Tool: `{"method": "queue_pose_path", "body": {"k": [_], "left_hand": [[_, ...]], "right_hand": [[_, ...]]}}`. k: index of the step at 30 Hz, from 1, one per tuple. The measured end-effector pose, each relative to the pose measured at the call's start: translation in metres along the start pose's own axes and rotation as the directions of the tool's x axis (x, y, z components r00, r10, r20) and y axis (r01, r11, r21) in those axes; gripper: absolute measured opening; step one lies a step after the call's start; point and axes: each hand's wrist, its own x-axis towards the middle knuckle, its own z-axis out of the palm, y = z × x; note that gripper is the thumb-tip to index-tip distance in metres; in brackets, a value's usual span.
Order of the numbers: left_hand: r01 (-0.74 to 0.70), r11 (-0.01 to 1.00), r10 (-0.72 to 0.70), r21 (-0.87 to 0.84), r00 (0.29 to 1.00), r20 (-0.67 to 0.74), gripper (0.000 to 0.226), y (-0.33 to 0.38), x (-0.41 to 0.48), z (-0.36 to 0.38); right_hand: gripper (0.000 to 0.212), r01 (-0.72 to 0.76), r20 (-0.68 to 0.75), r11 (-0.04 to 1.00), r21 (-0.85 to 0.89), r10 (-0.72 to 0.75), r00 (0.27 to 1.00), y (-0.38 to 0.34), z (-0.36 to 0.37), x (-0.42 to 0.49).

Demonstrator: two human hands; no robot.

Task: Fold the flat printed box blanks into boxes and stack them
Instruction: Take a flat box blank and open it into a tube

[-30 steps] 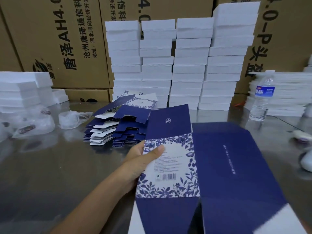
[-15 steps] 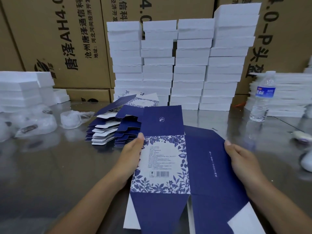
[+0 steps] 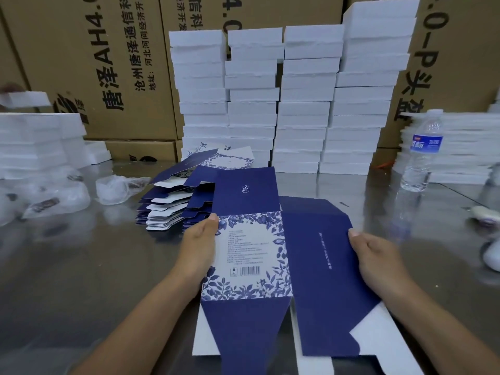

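Observation:
A navy box blank (image 3: 311, 255) with a white floral label panel is held above the steel table (image 3: 81, 280), its flaps spread toward and away from me. My left hand (image 3: 198, 247) grips its left edge beside the floral panel, thumb on top. My right hand (image 3: 376, 261) grips the right edge of the plain navy panel. A fanned pile of flat blanks (image 3: 178, 204) lies on the table just behind my left hand. A white foam piece (image 3: 384, 355) shows beneath the blank near me.
Tall stacks of white foam blocks (image 3: 292, 104) stand at the back against brown cartons (image 3: 121, 63). More foam lies left (image 3: 35, 142) and right (image 3: 460, 147). A water bottle (image 3: 422, 150) stands at right. Crumpled plastic bags (image 3: 116, 185) lie at left.
My right hand came into view and took the blank's right edge. The blank has swung toward the centre and lies flatter between both hands.

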Motion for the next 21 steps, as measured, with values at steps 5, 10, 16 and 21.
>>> {"method": "queue_pose_path", "body": {"k": [5, 10, 16, 21], "left_hand": [[0.002, 1.000, 0.002, -0.025, 0.990, 0.142, 0.036, 0.001, -0.004, 0.004], [-0.059, 0.998, 0.059, -0.002, 0.986, 0.158, 0.035, -0.002, -0.005, 0.003], [-0.058, 0.996, 0.062, -0.065, 0.996, 0.062, 0.035, -0.005, 0.002, -0.001], [-0.014, 0.995, 0.025, -0.104, 0.994, 0.106, 0.036, -0.002, 0.004, -0.002]], "right_hand": [[0.038, 0.046, -0.109, 0.998, -0.041, -0.050, 0.993, 0.000, -0.006, 0.002], [0.051, 0.062, -0.111, 0.997, 0.051, -0.056, 0.992, 0.000, -0.004, 0.002], [0.055, 0.035, 0.010, 0.994, 0.102, -0.036, 0.999, 0.001, 0.003, -0.001], [0.054, 0.031, -0.018, 0.997, 0.074, -0.029, 0.999, 0.005, 0.002, 0.001]]}}
